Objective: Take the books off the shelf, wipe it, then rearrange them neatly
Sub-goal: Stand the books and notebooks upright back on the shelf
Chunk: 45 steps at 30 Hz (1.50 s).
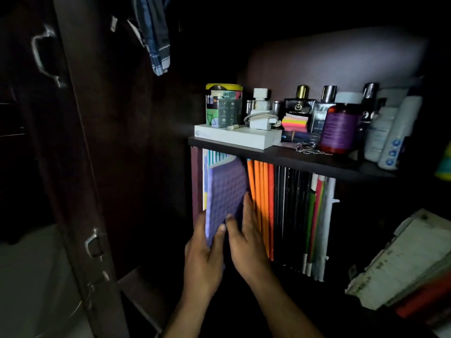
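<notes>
A purple patterned book (225,191) stands tilted and partly out of the row on the lower shelf, between pale books (207,167) and orange books (262,203). My left hand (203,259) grips its lower left edge, thumb across the cover. My right hand (246,240) lies flat against its right side, fingers slid between it and the orange spines. Black books (290,215) and red, green and white books (317,225) fill the row to the right.
The dark shelf board (305,162) above carries a white box (234,136), a tin, a charger, sticky notes, perfume bottles and a purple jar (339,128). A stack of worn books (402,264) lies at lower right. A dark wardrobe door (85,167) stands at left.
</notes>
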Available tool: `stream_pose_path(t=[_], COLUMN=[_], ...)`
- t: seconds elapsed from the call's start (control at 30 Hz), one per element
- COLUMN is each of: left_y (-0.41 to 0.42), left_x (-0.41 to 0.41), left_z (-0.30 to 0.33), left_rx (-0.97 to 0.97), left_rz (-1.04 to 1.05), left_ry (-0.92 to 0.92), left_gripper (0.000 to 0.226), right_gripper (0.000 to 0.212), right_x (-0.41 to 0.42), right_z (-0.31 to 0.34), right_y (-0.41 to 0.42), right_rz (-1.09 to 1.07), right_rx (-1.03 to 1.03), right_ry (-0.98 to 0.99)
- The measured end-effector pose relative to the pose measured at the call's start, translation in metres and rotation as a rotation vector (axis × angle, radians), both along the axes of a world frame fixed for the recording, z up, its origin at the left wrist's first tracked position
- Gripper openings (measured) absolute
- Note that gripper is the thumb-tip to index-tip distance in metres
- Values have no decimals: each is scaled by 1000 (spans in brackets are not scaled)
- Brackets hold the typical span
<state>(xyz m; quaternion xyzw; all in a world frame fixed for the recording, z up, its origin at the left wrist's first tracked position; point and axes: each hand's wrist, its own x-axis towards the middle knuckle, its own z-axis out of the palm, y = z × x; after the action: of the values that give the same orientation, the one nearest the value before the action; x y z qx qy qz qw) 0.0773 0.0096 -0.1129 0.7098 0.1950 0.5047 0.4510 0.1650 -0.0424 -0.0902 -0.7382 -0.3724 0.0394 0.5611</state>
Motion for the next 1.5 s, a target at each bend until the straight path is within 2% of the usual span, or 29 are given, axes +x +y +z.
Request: stream_pose_path(t=[0.1,0.2,0.27,0.37,0.5,0.63,0.7,0.8,0.9,1.0,1.1,1.17,1.23,1.33,1.4,1.47,1.5], left_y=[2,20,27,16,12,26,30,30,26,18,-1,-13,-27,-54,-67,-81,-89], left_x=[21,43,54,58,48,55,62,65,59,48,24,9,-9,-30,-38,-44,-47], left_z=[-3,-4,11,20,-1,-11,-12,-10,-4,-4,-14,-18,-18,-17,-21,-23,-23], left_rx=[93,325,285,126,137,230,251,300,242,223,136,95,105,297,481,515,505], left_rz=[-85,-26,7,82,173,137,82,39,15,-5,-94,-149,-233,-383,-394,-367,-345], left_ry=[108,432,571,495,209,243,276,402,407,422,403,517,626,824,971,1076,1107], left_gripper=[32,53,59,28,21,18,31,34,48,47,49,56,68,82,103,122,123], right_gripper=[62,52,39,14,10,14,15,20,25,22,18,31,37,25,24,22,25], right_x=[4,5,4,7,14,10,10,12,11,7,4,6,6,3,4,2,-1], right_z=[-1,0,2,5,3,3,2,0,0,3,8,19,34,35,14,-19,-35], right_y=[2,-1,-6,-13,-12,-9,-10,-9,-10,-14,-19,-25,-48,-120,-184,-254,-283], right_rz=[15,-54,-128,-241,-265,-186,-150,-104,-77,-51,-12,44,135,199,94,-60,-101], right_rx=[20,14,54,222,242,193,169,97,53,10,-184,-381,-513,-473,-389,-300,-266], right_ry=[8,-38,-67,-35,-17,-27,-23,-26,-42,-72,-106,-169,-200,-318,-385,-354,-309])
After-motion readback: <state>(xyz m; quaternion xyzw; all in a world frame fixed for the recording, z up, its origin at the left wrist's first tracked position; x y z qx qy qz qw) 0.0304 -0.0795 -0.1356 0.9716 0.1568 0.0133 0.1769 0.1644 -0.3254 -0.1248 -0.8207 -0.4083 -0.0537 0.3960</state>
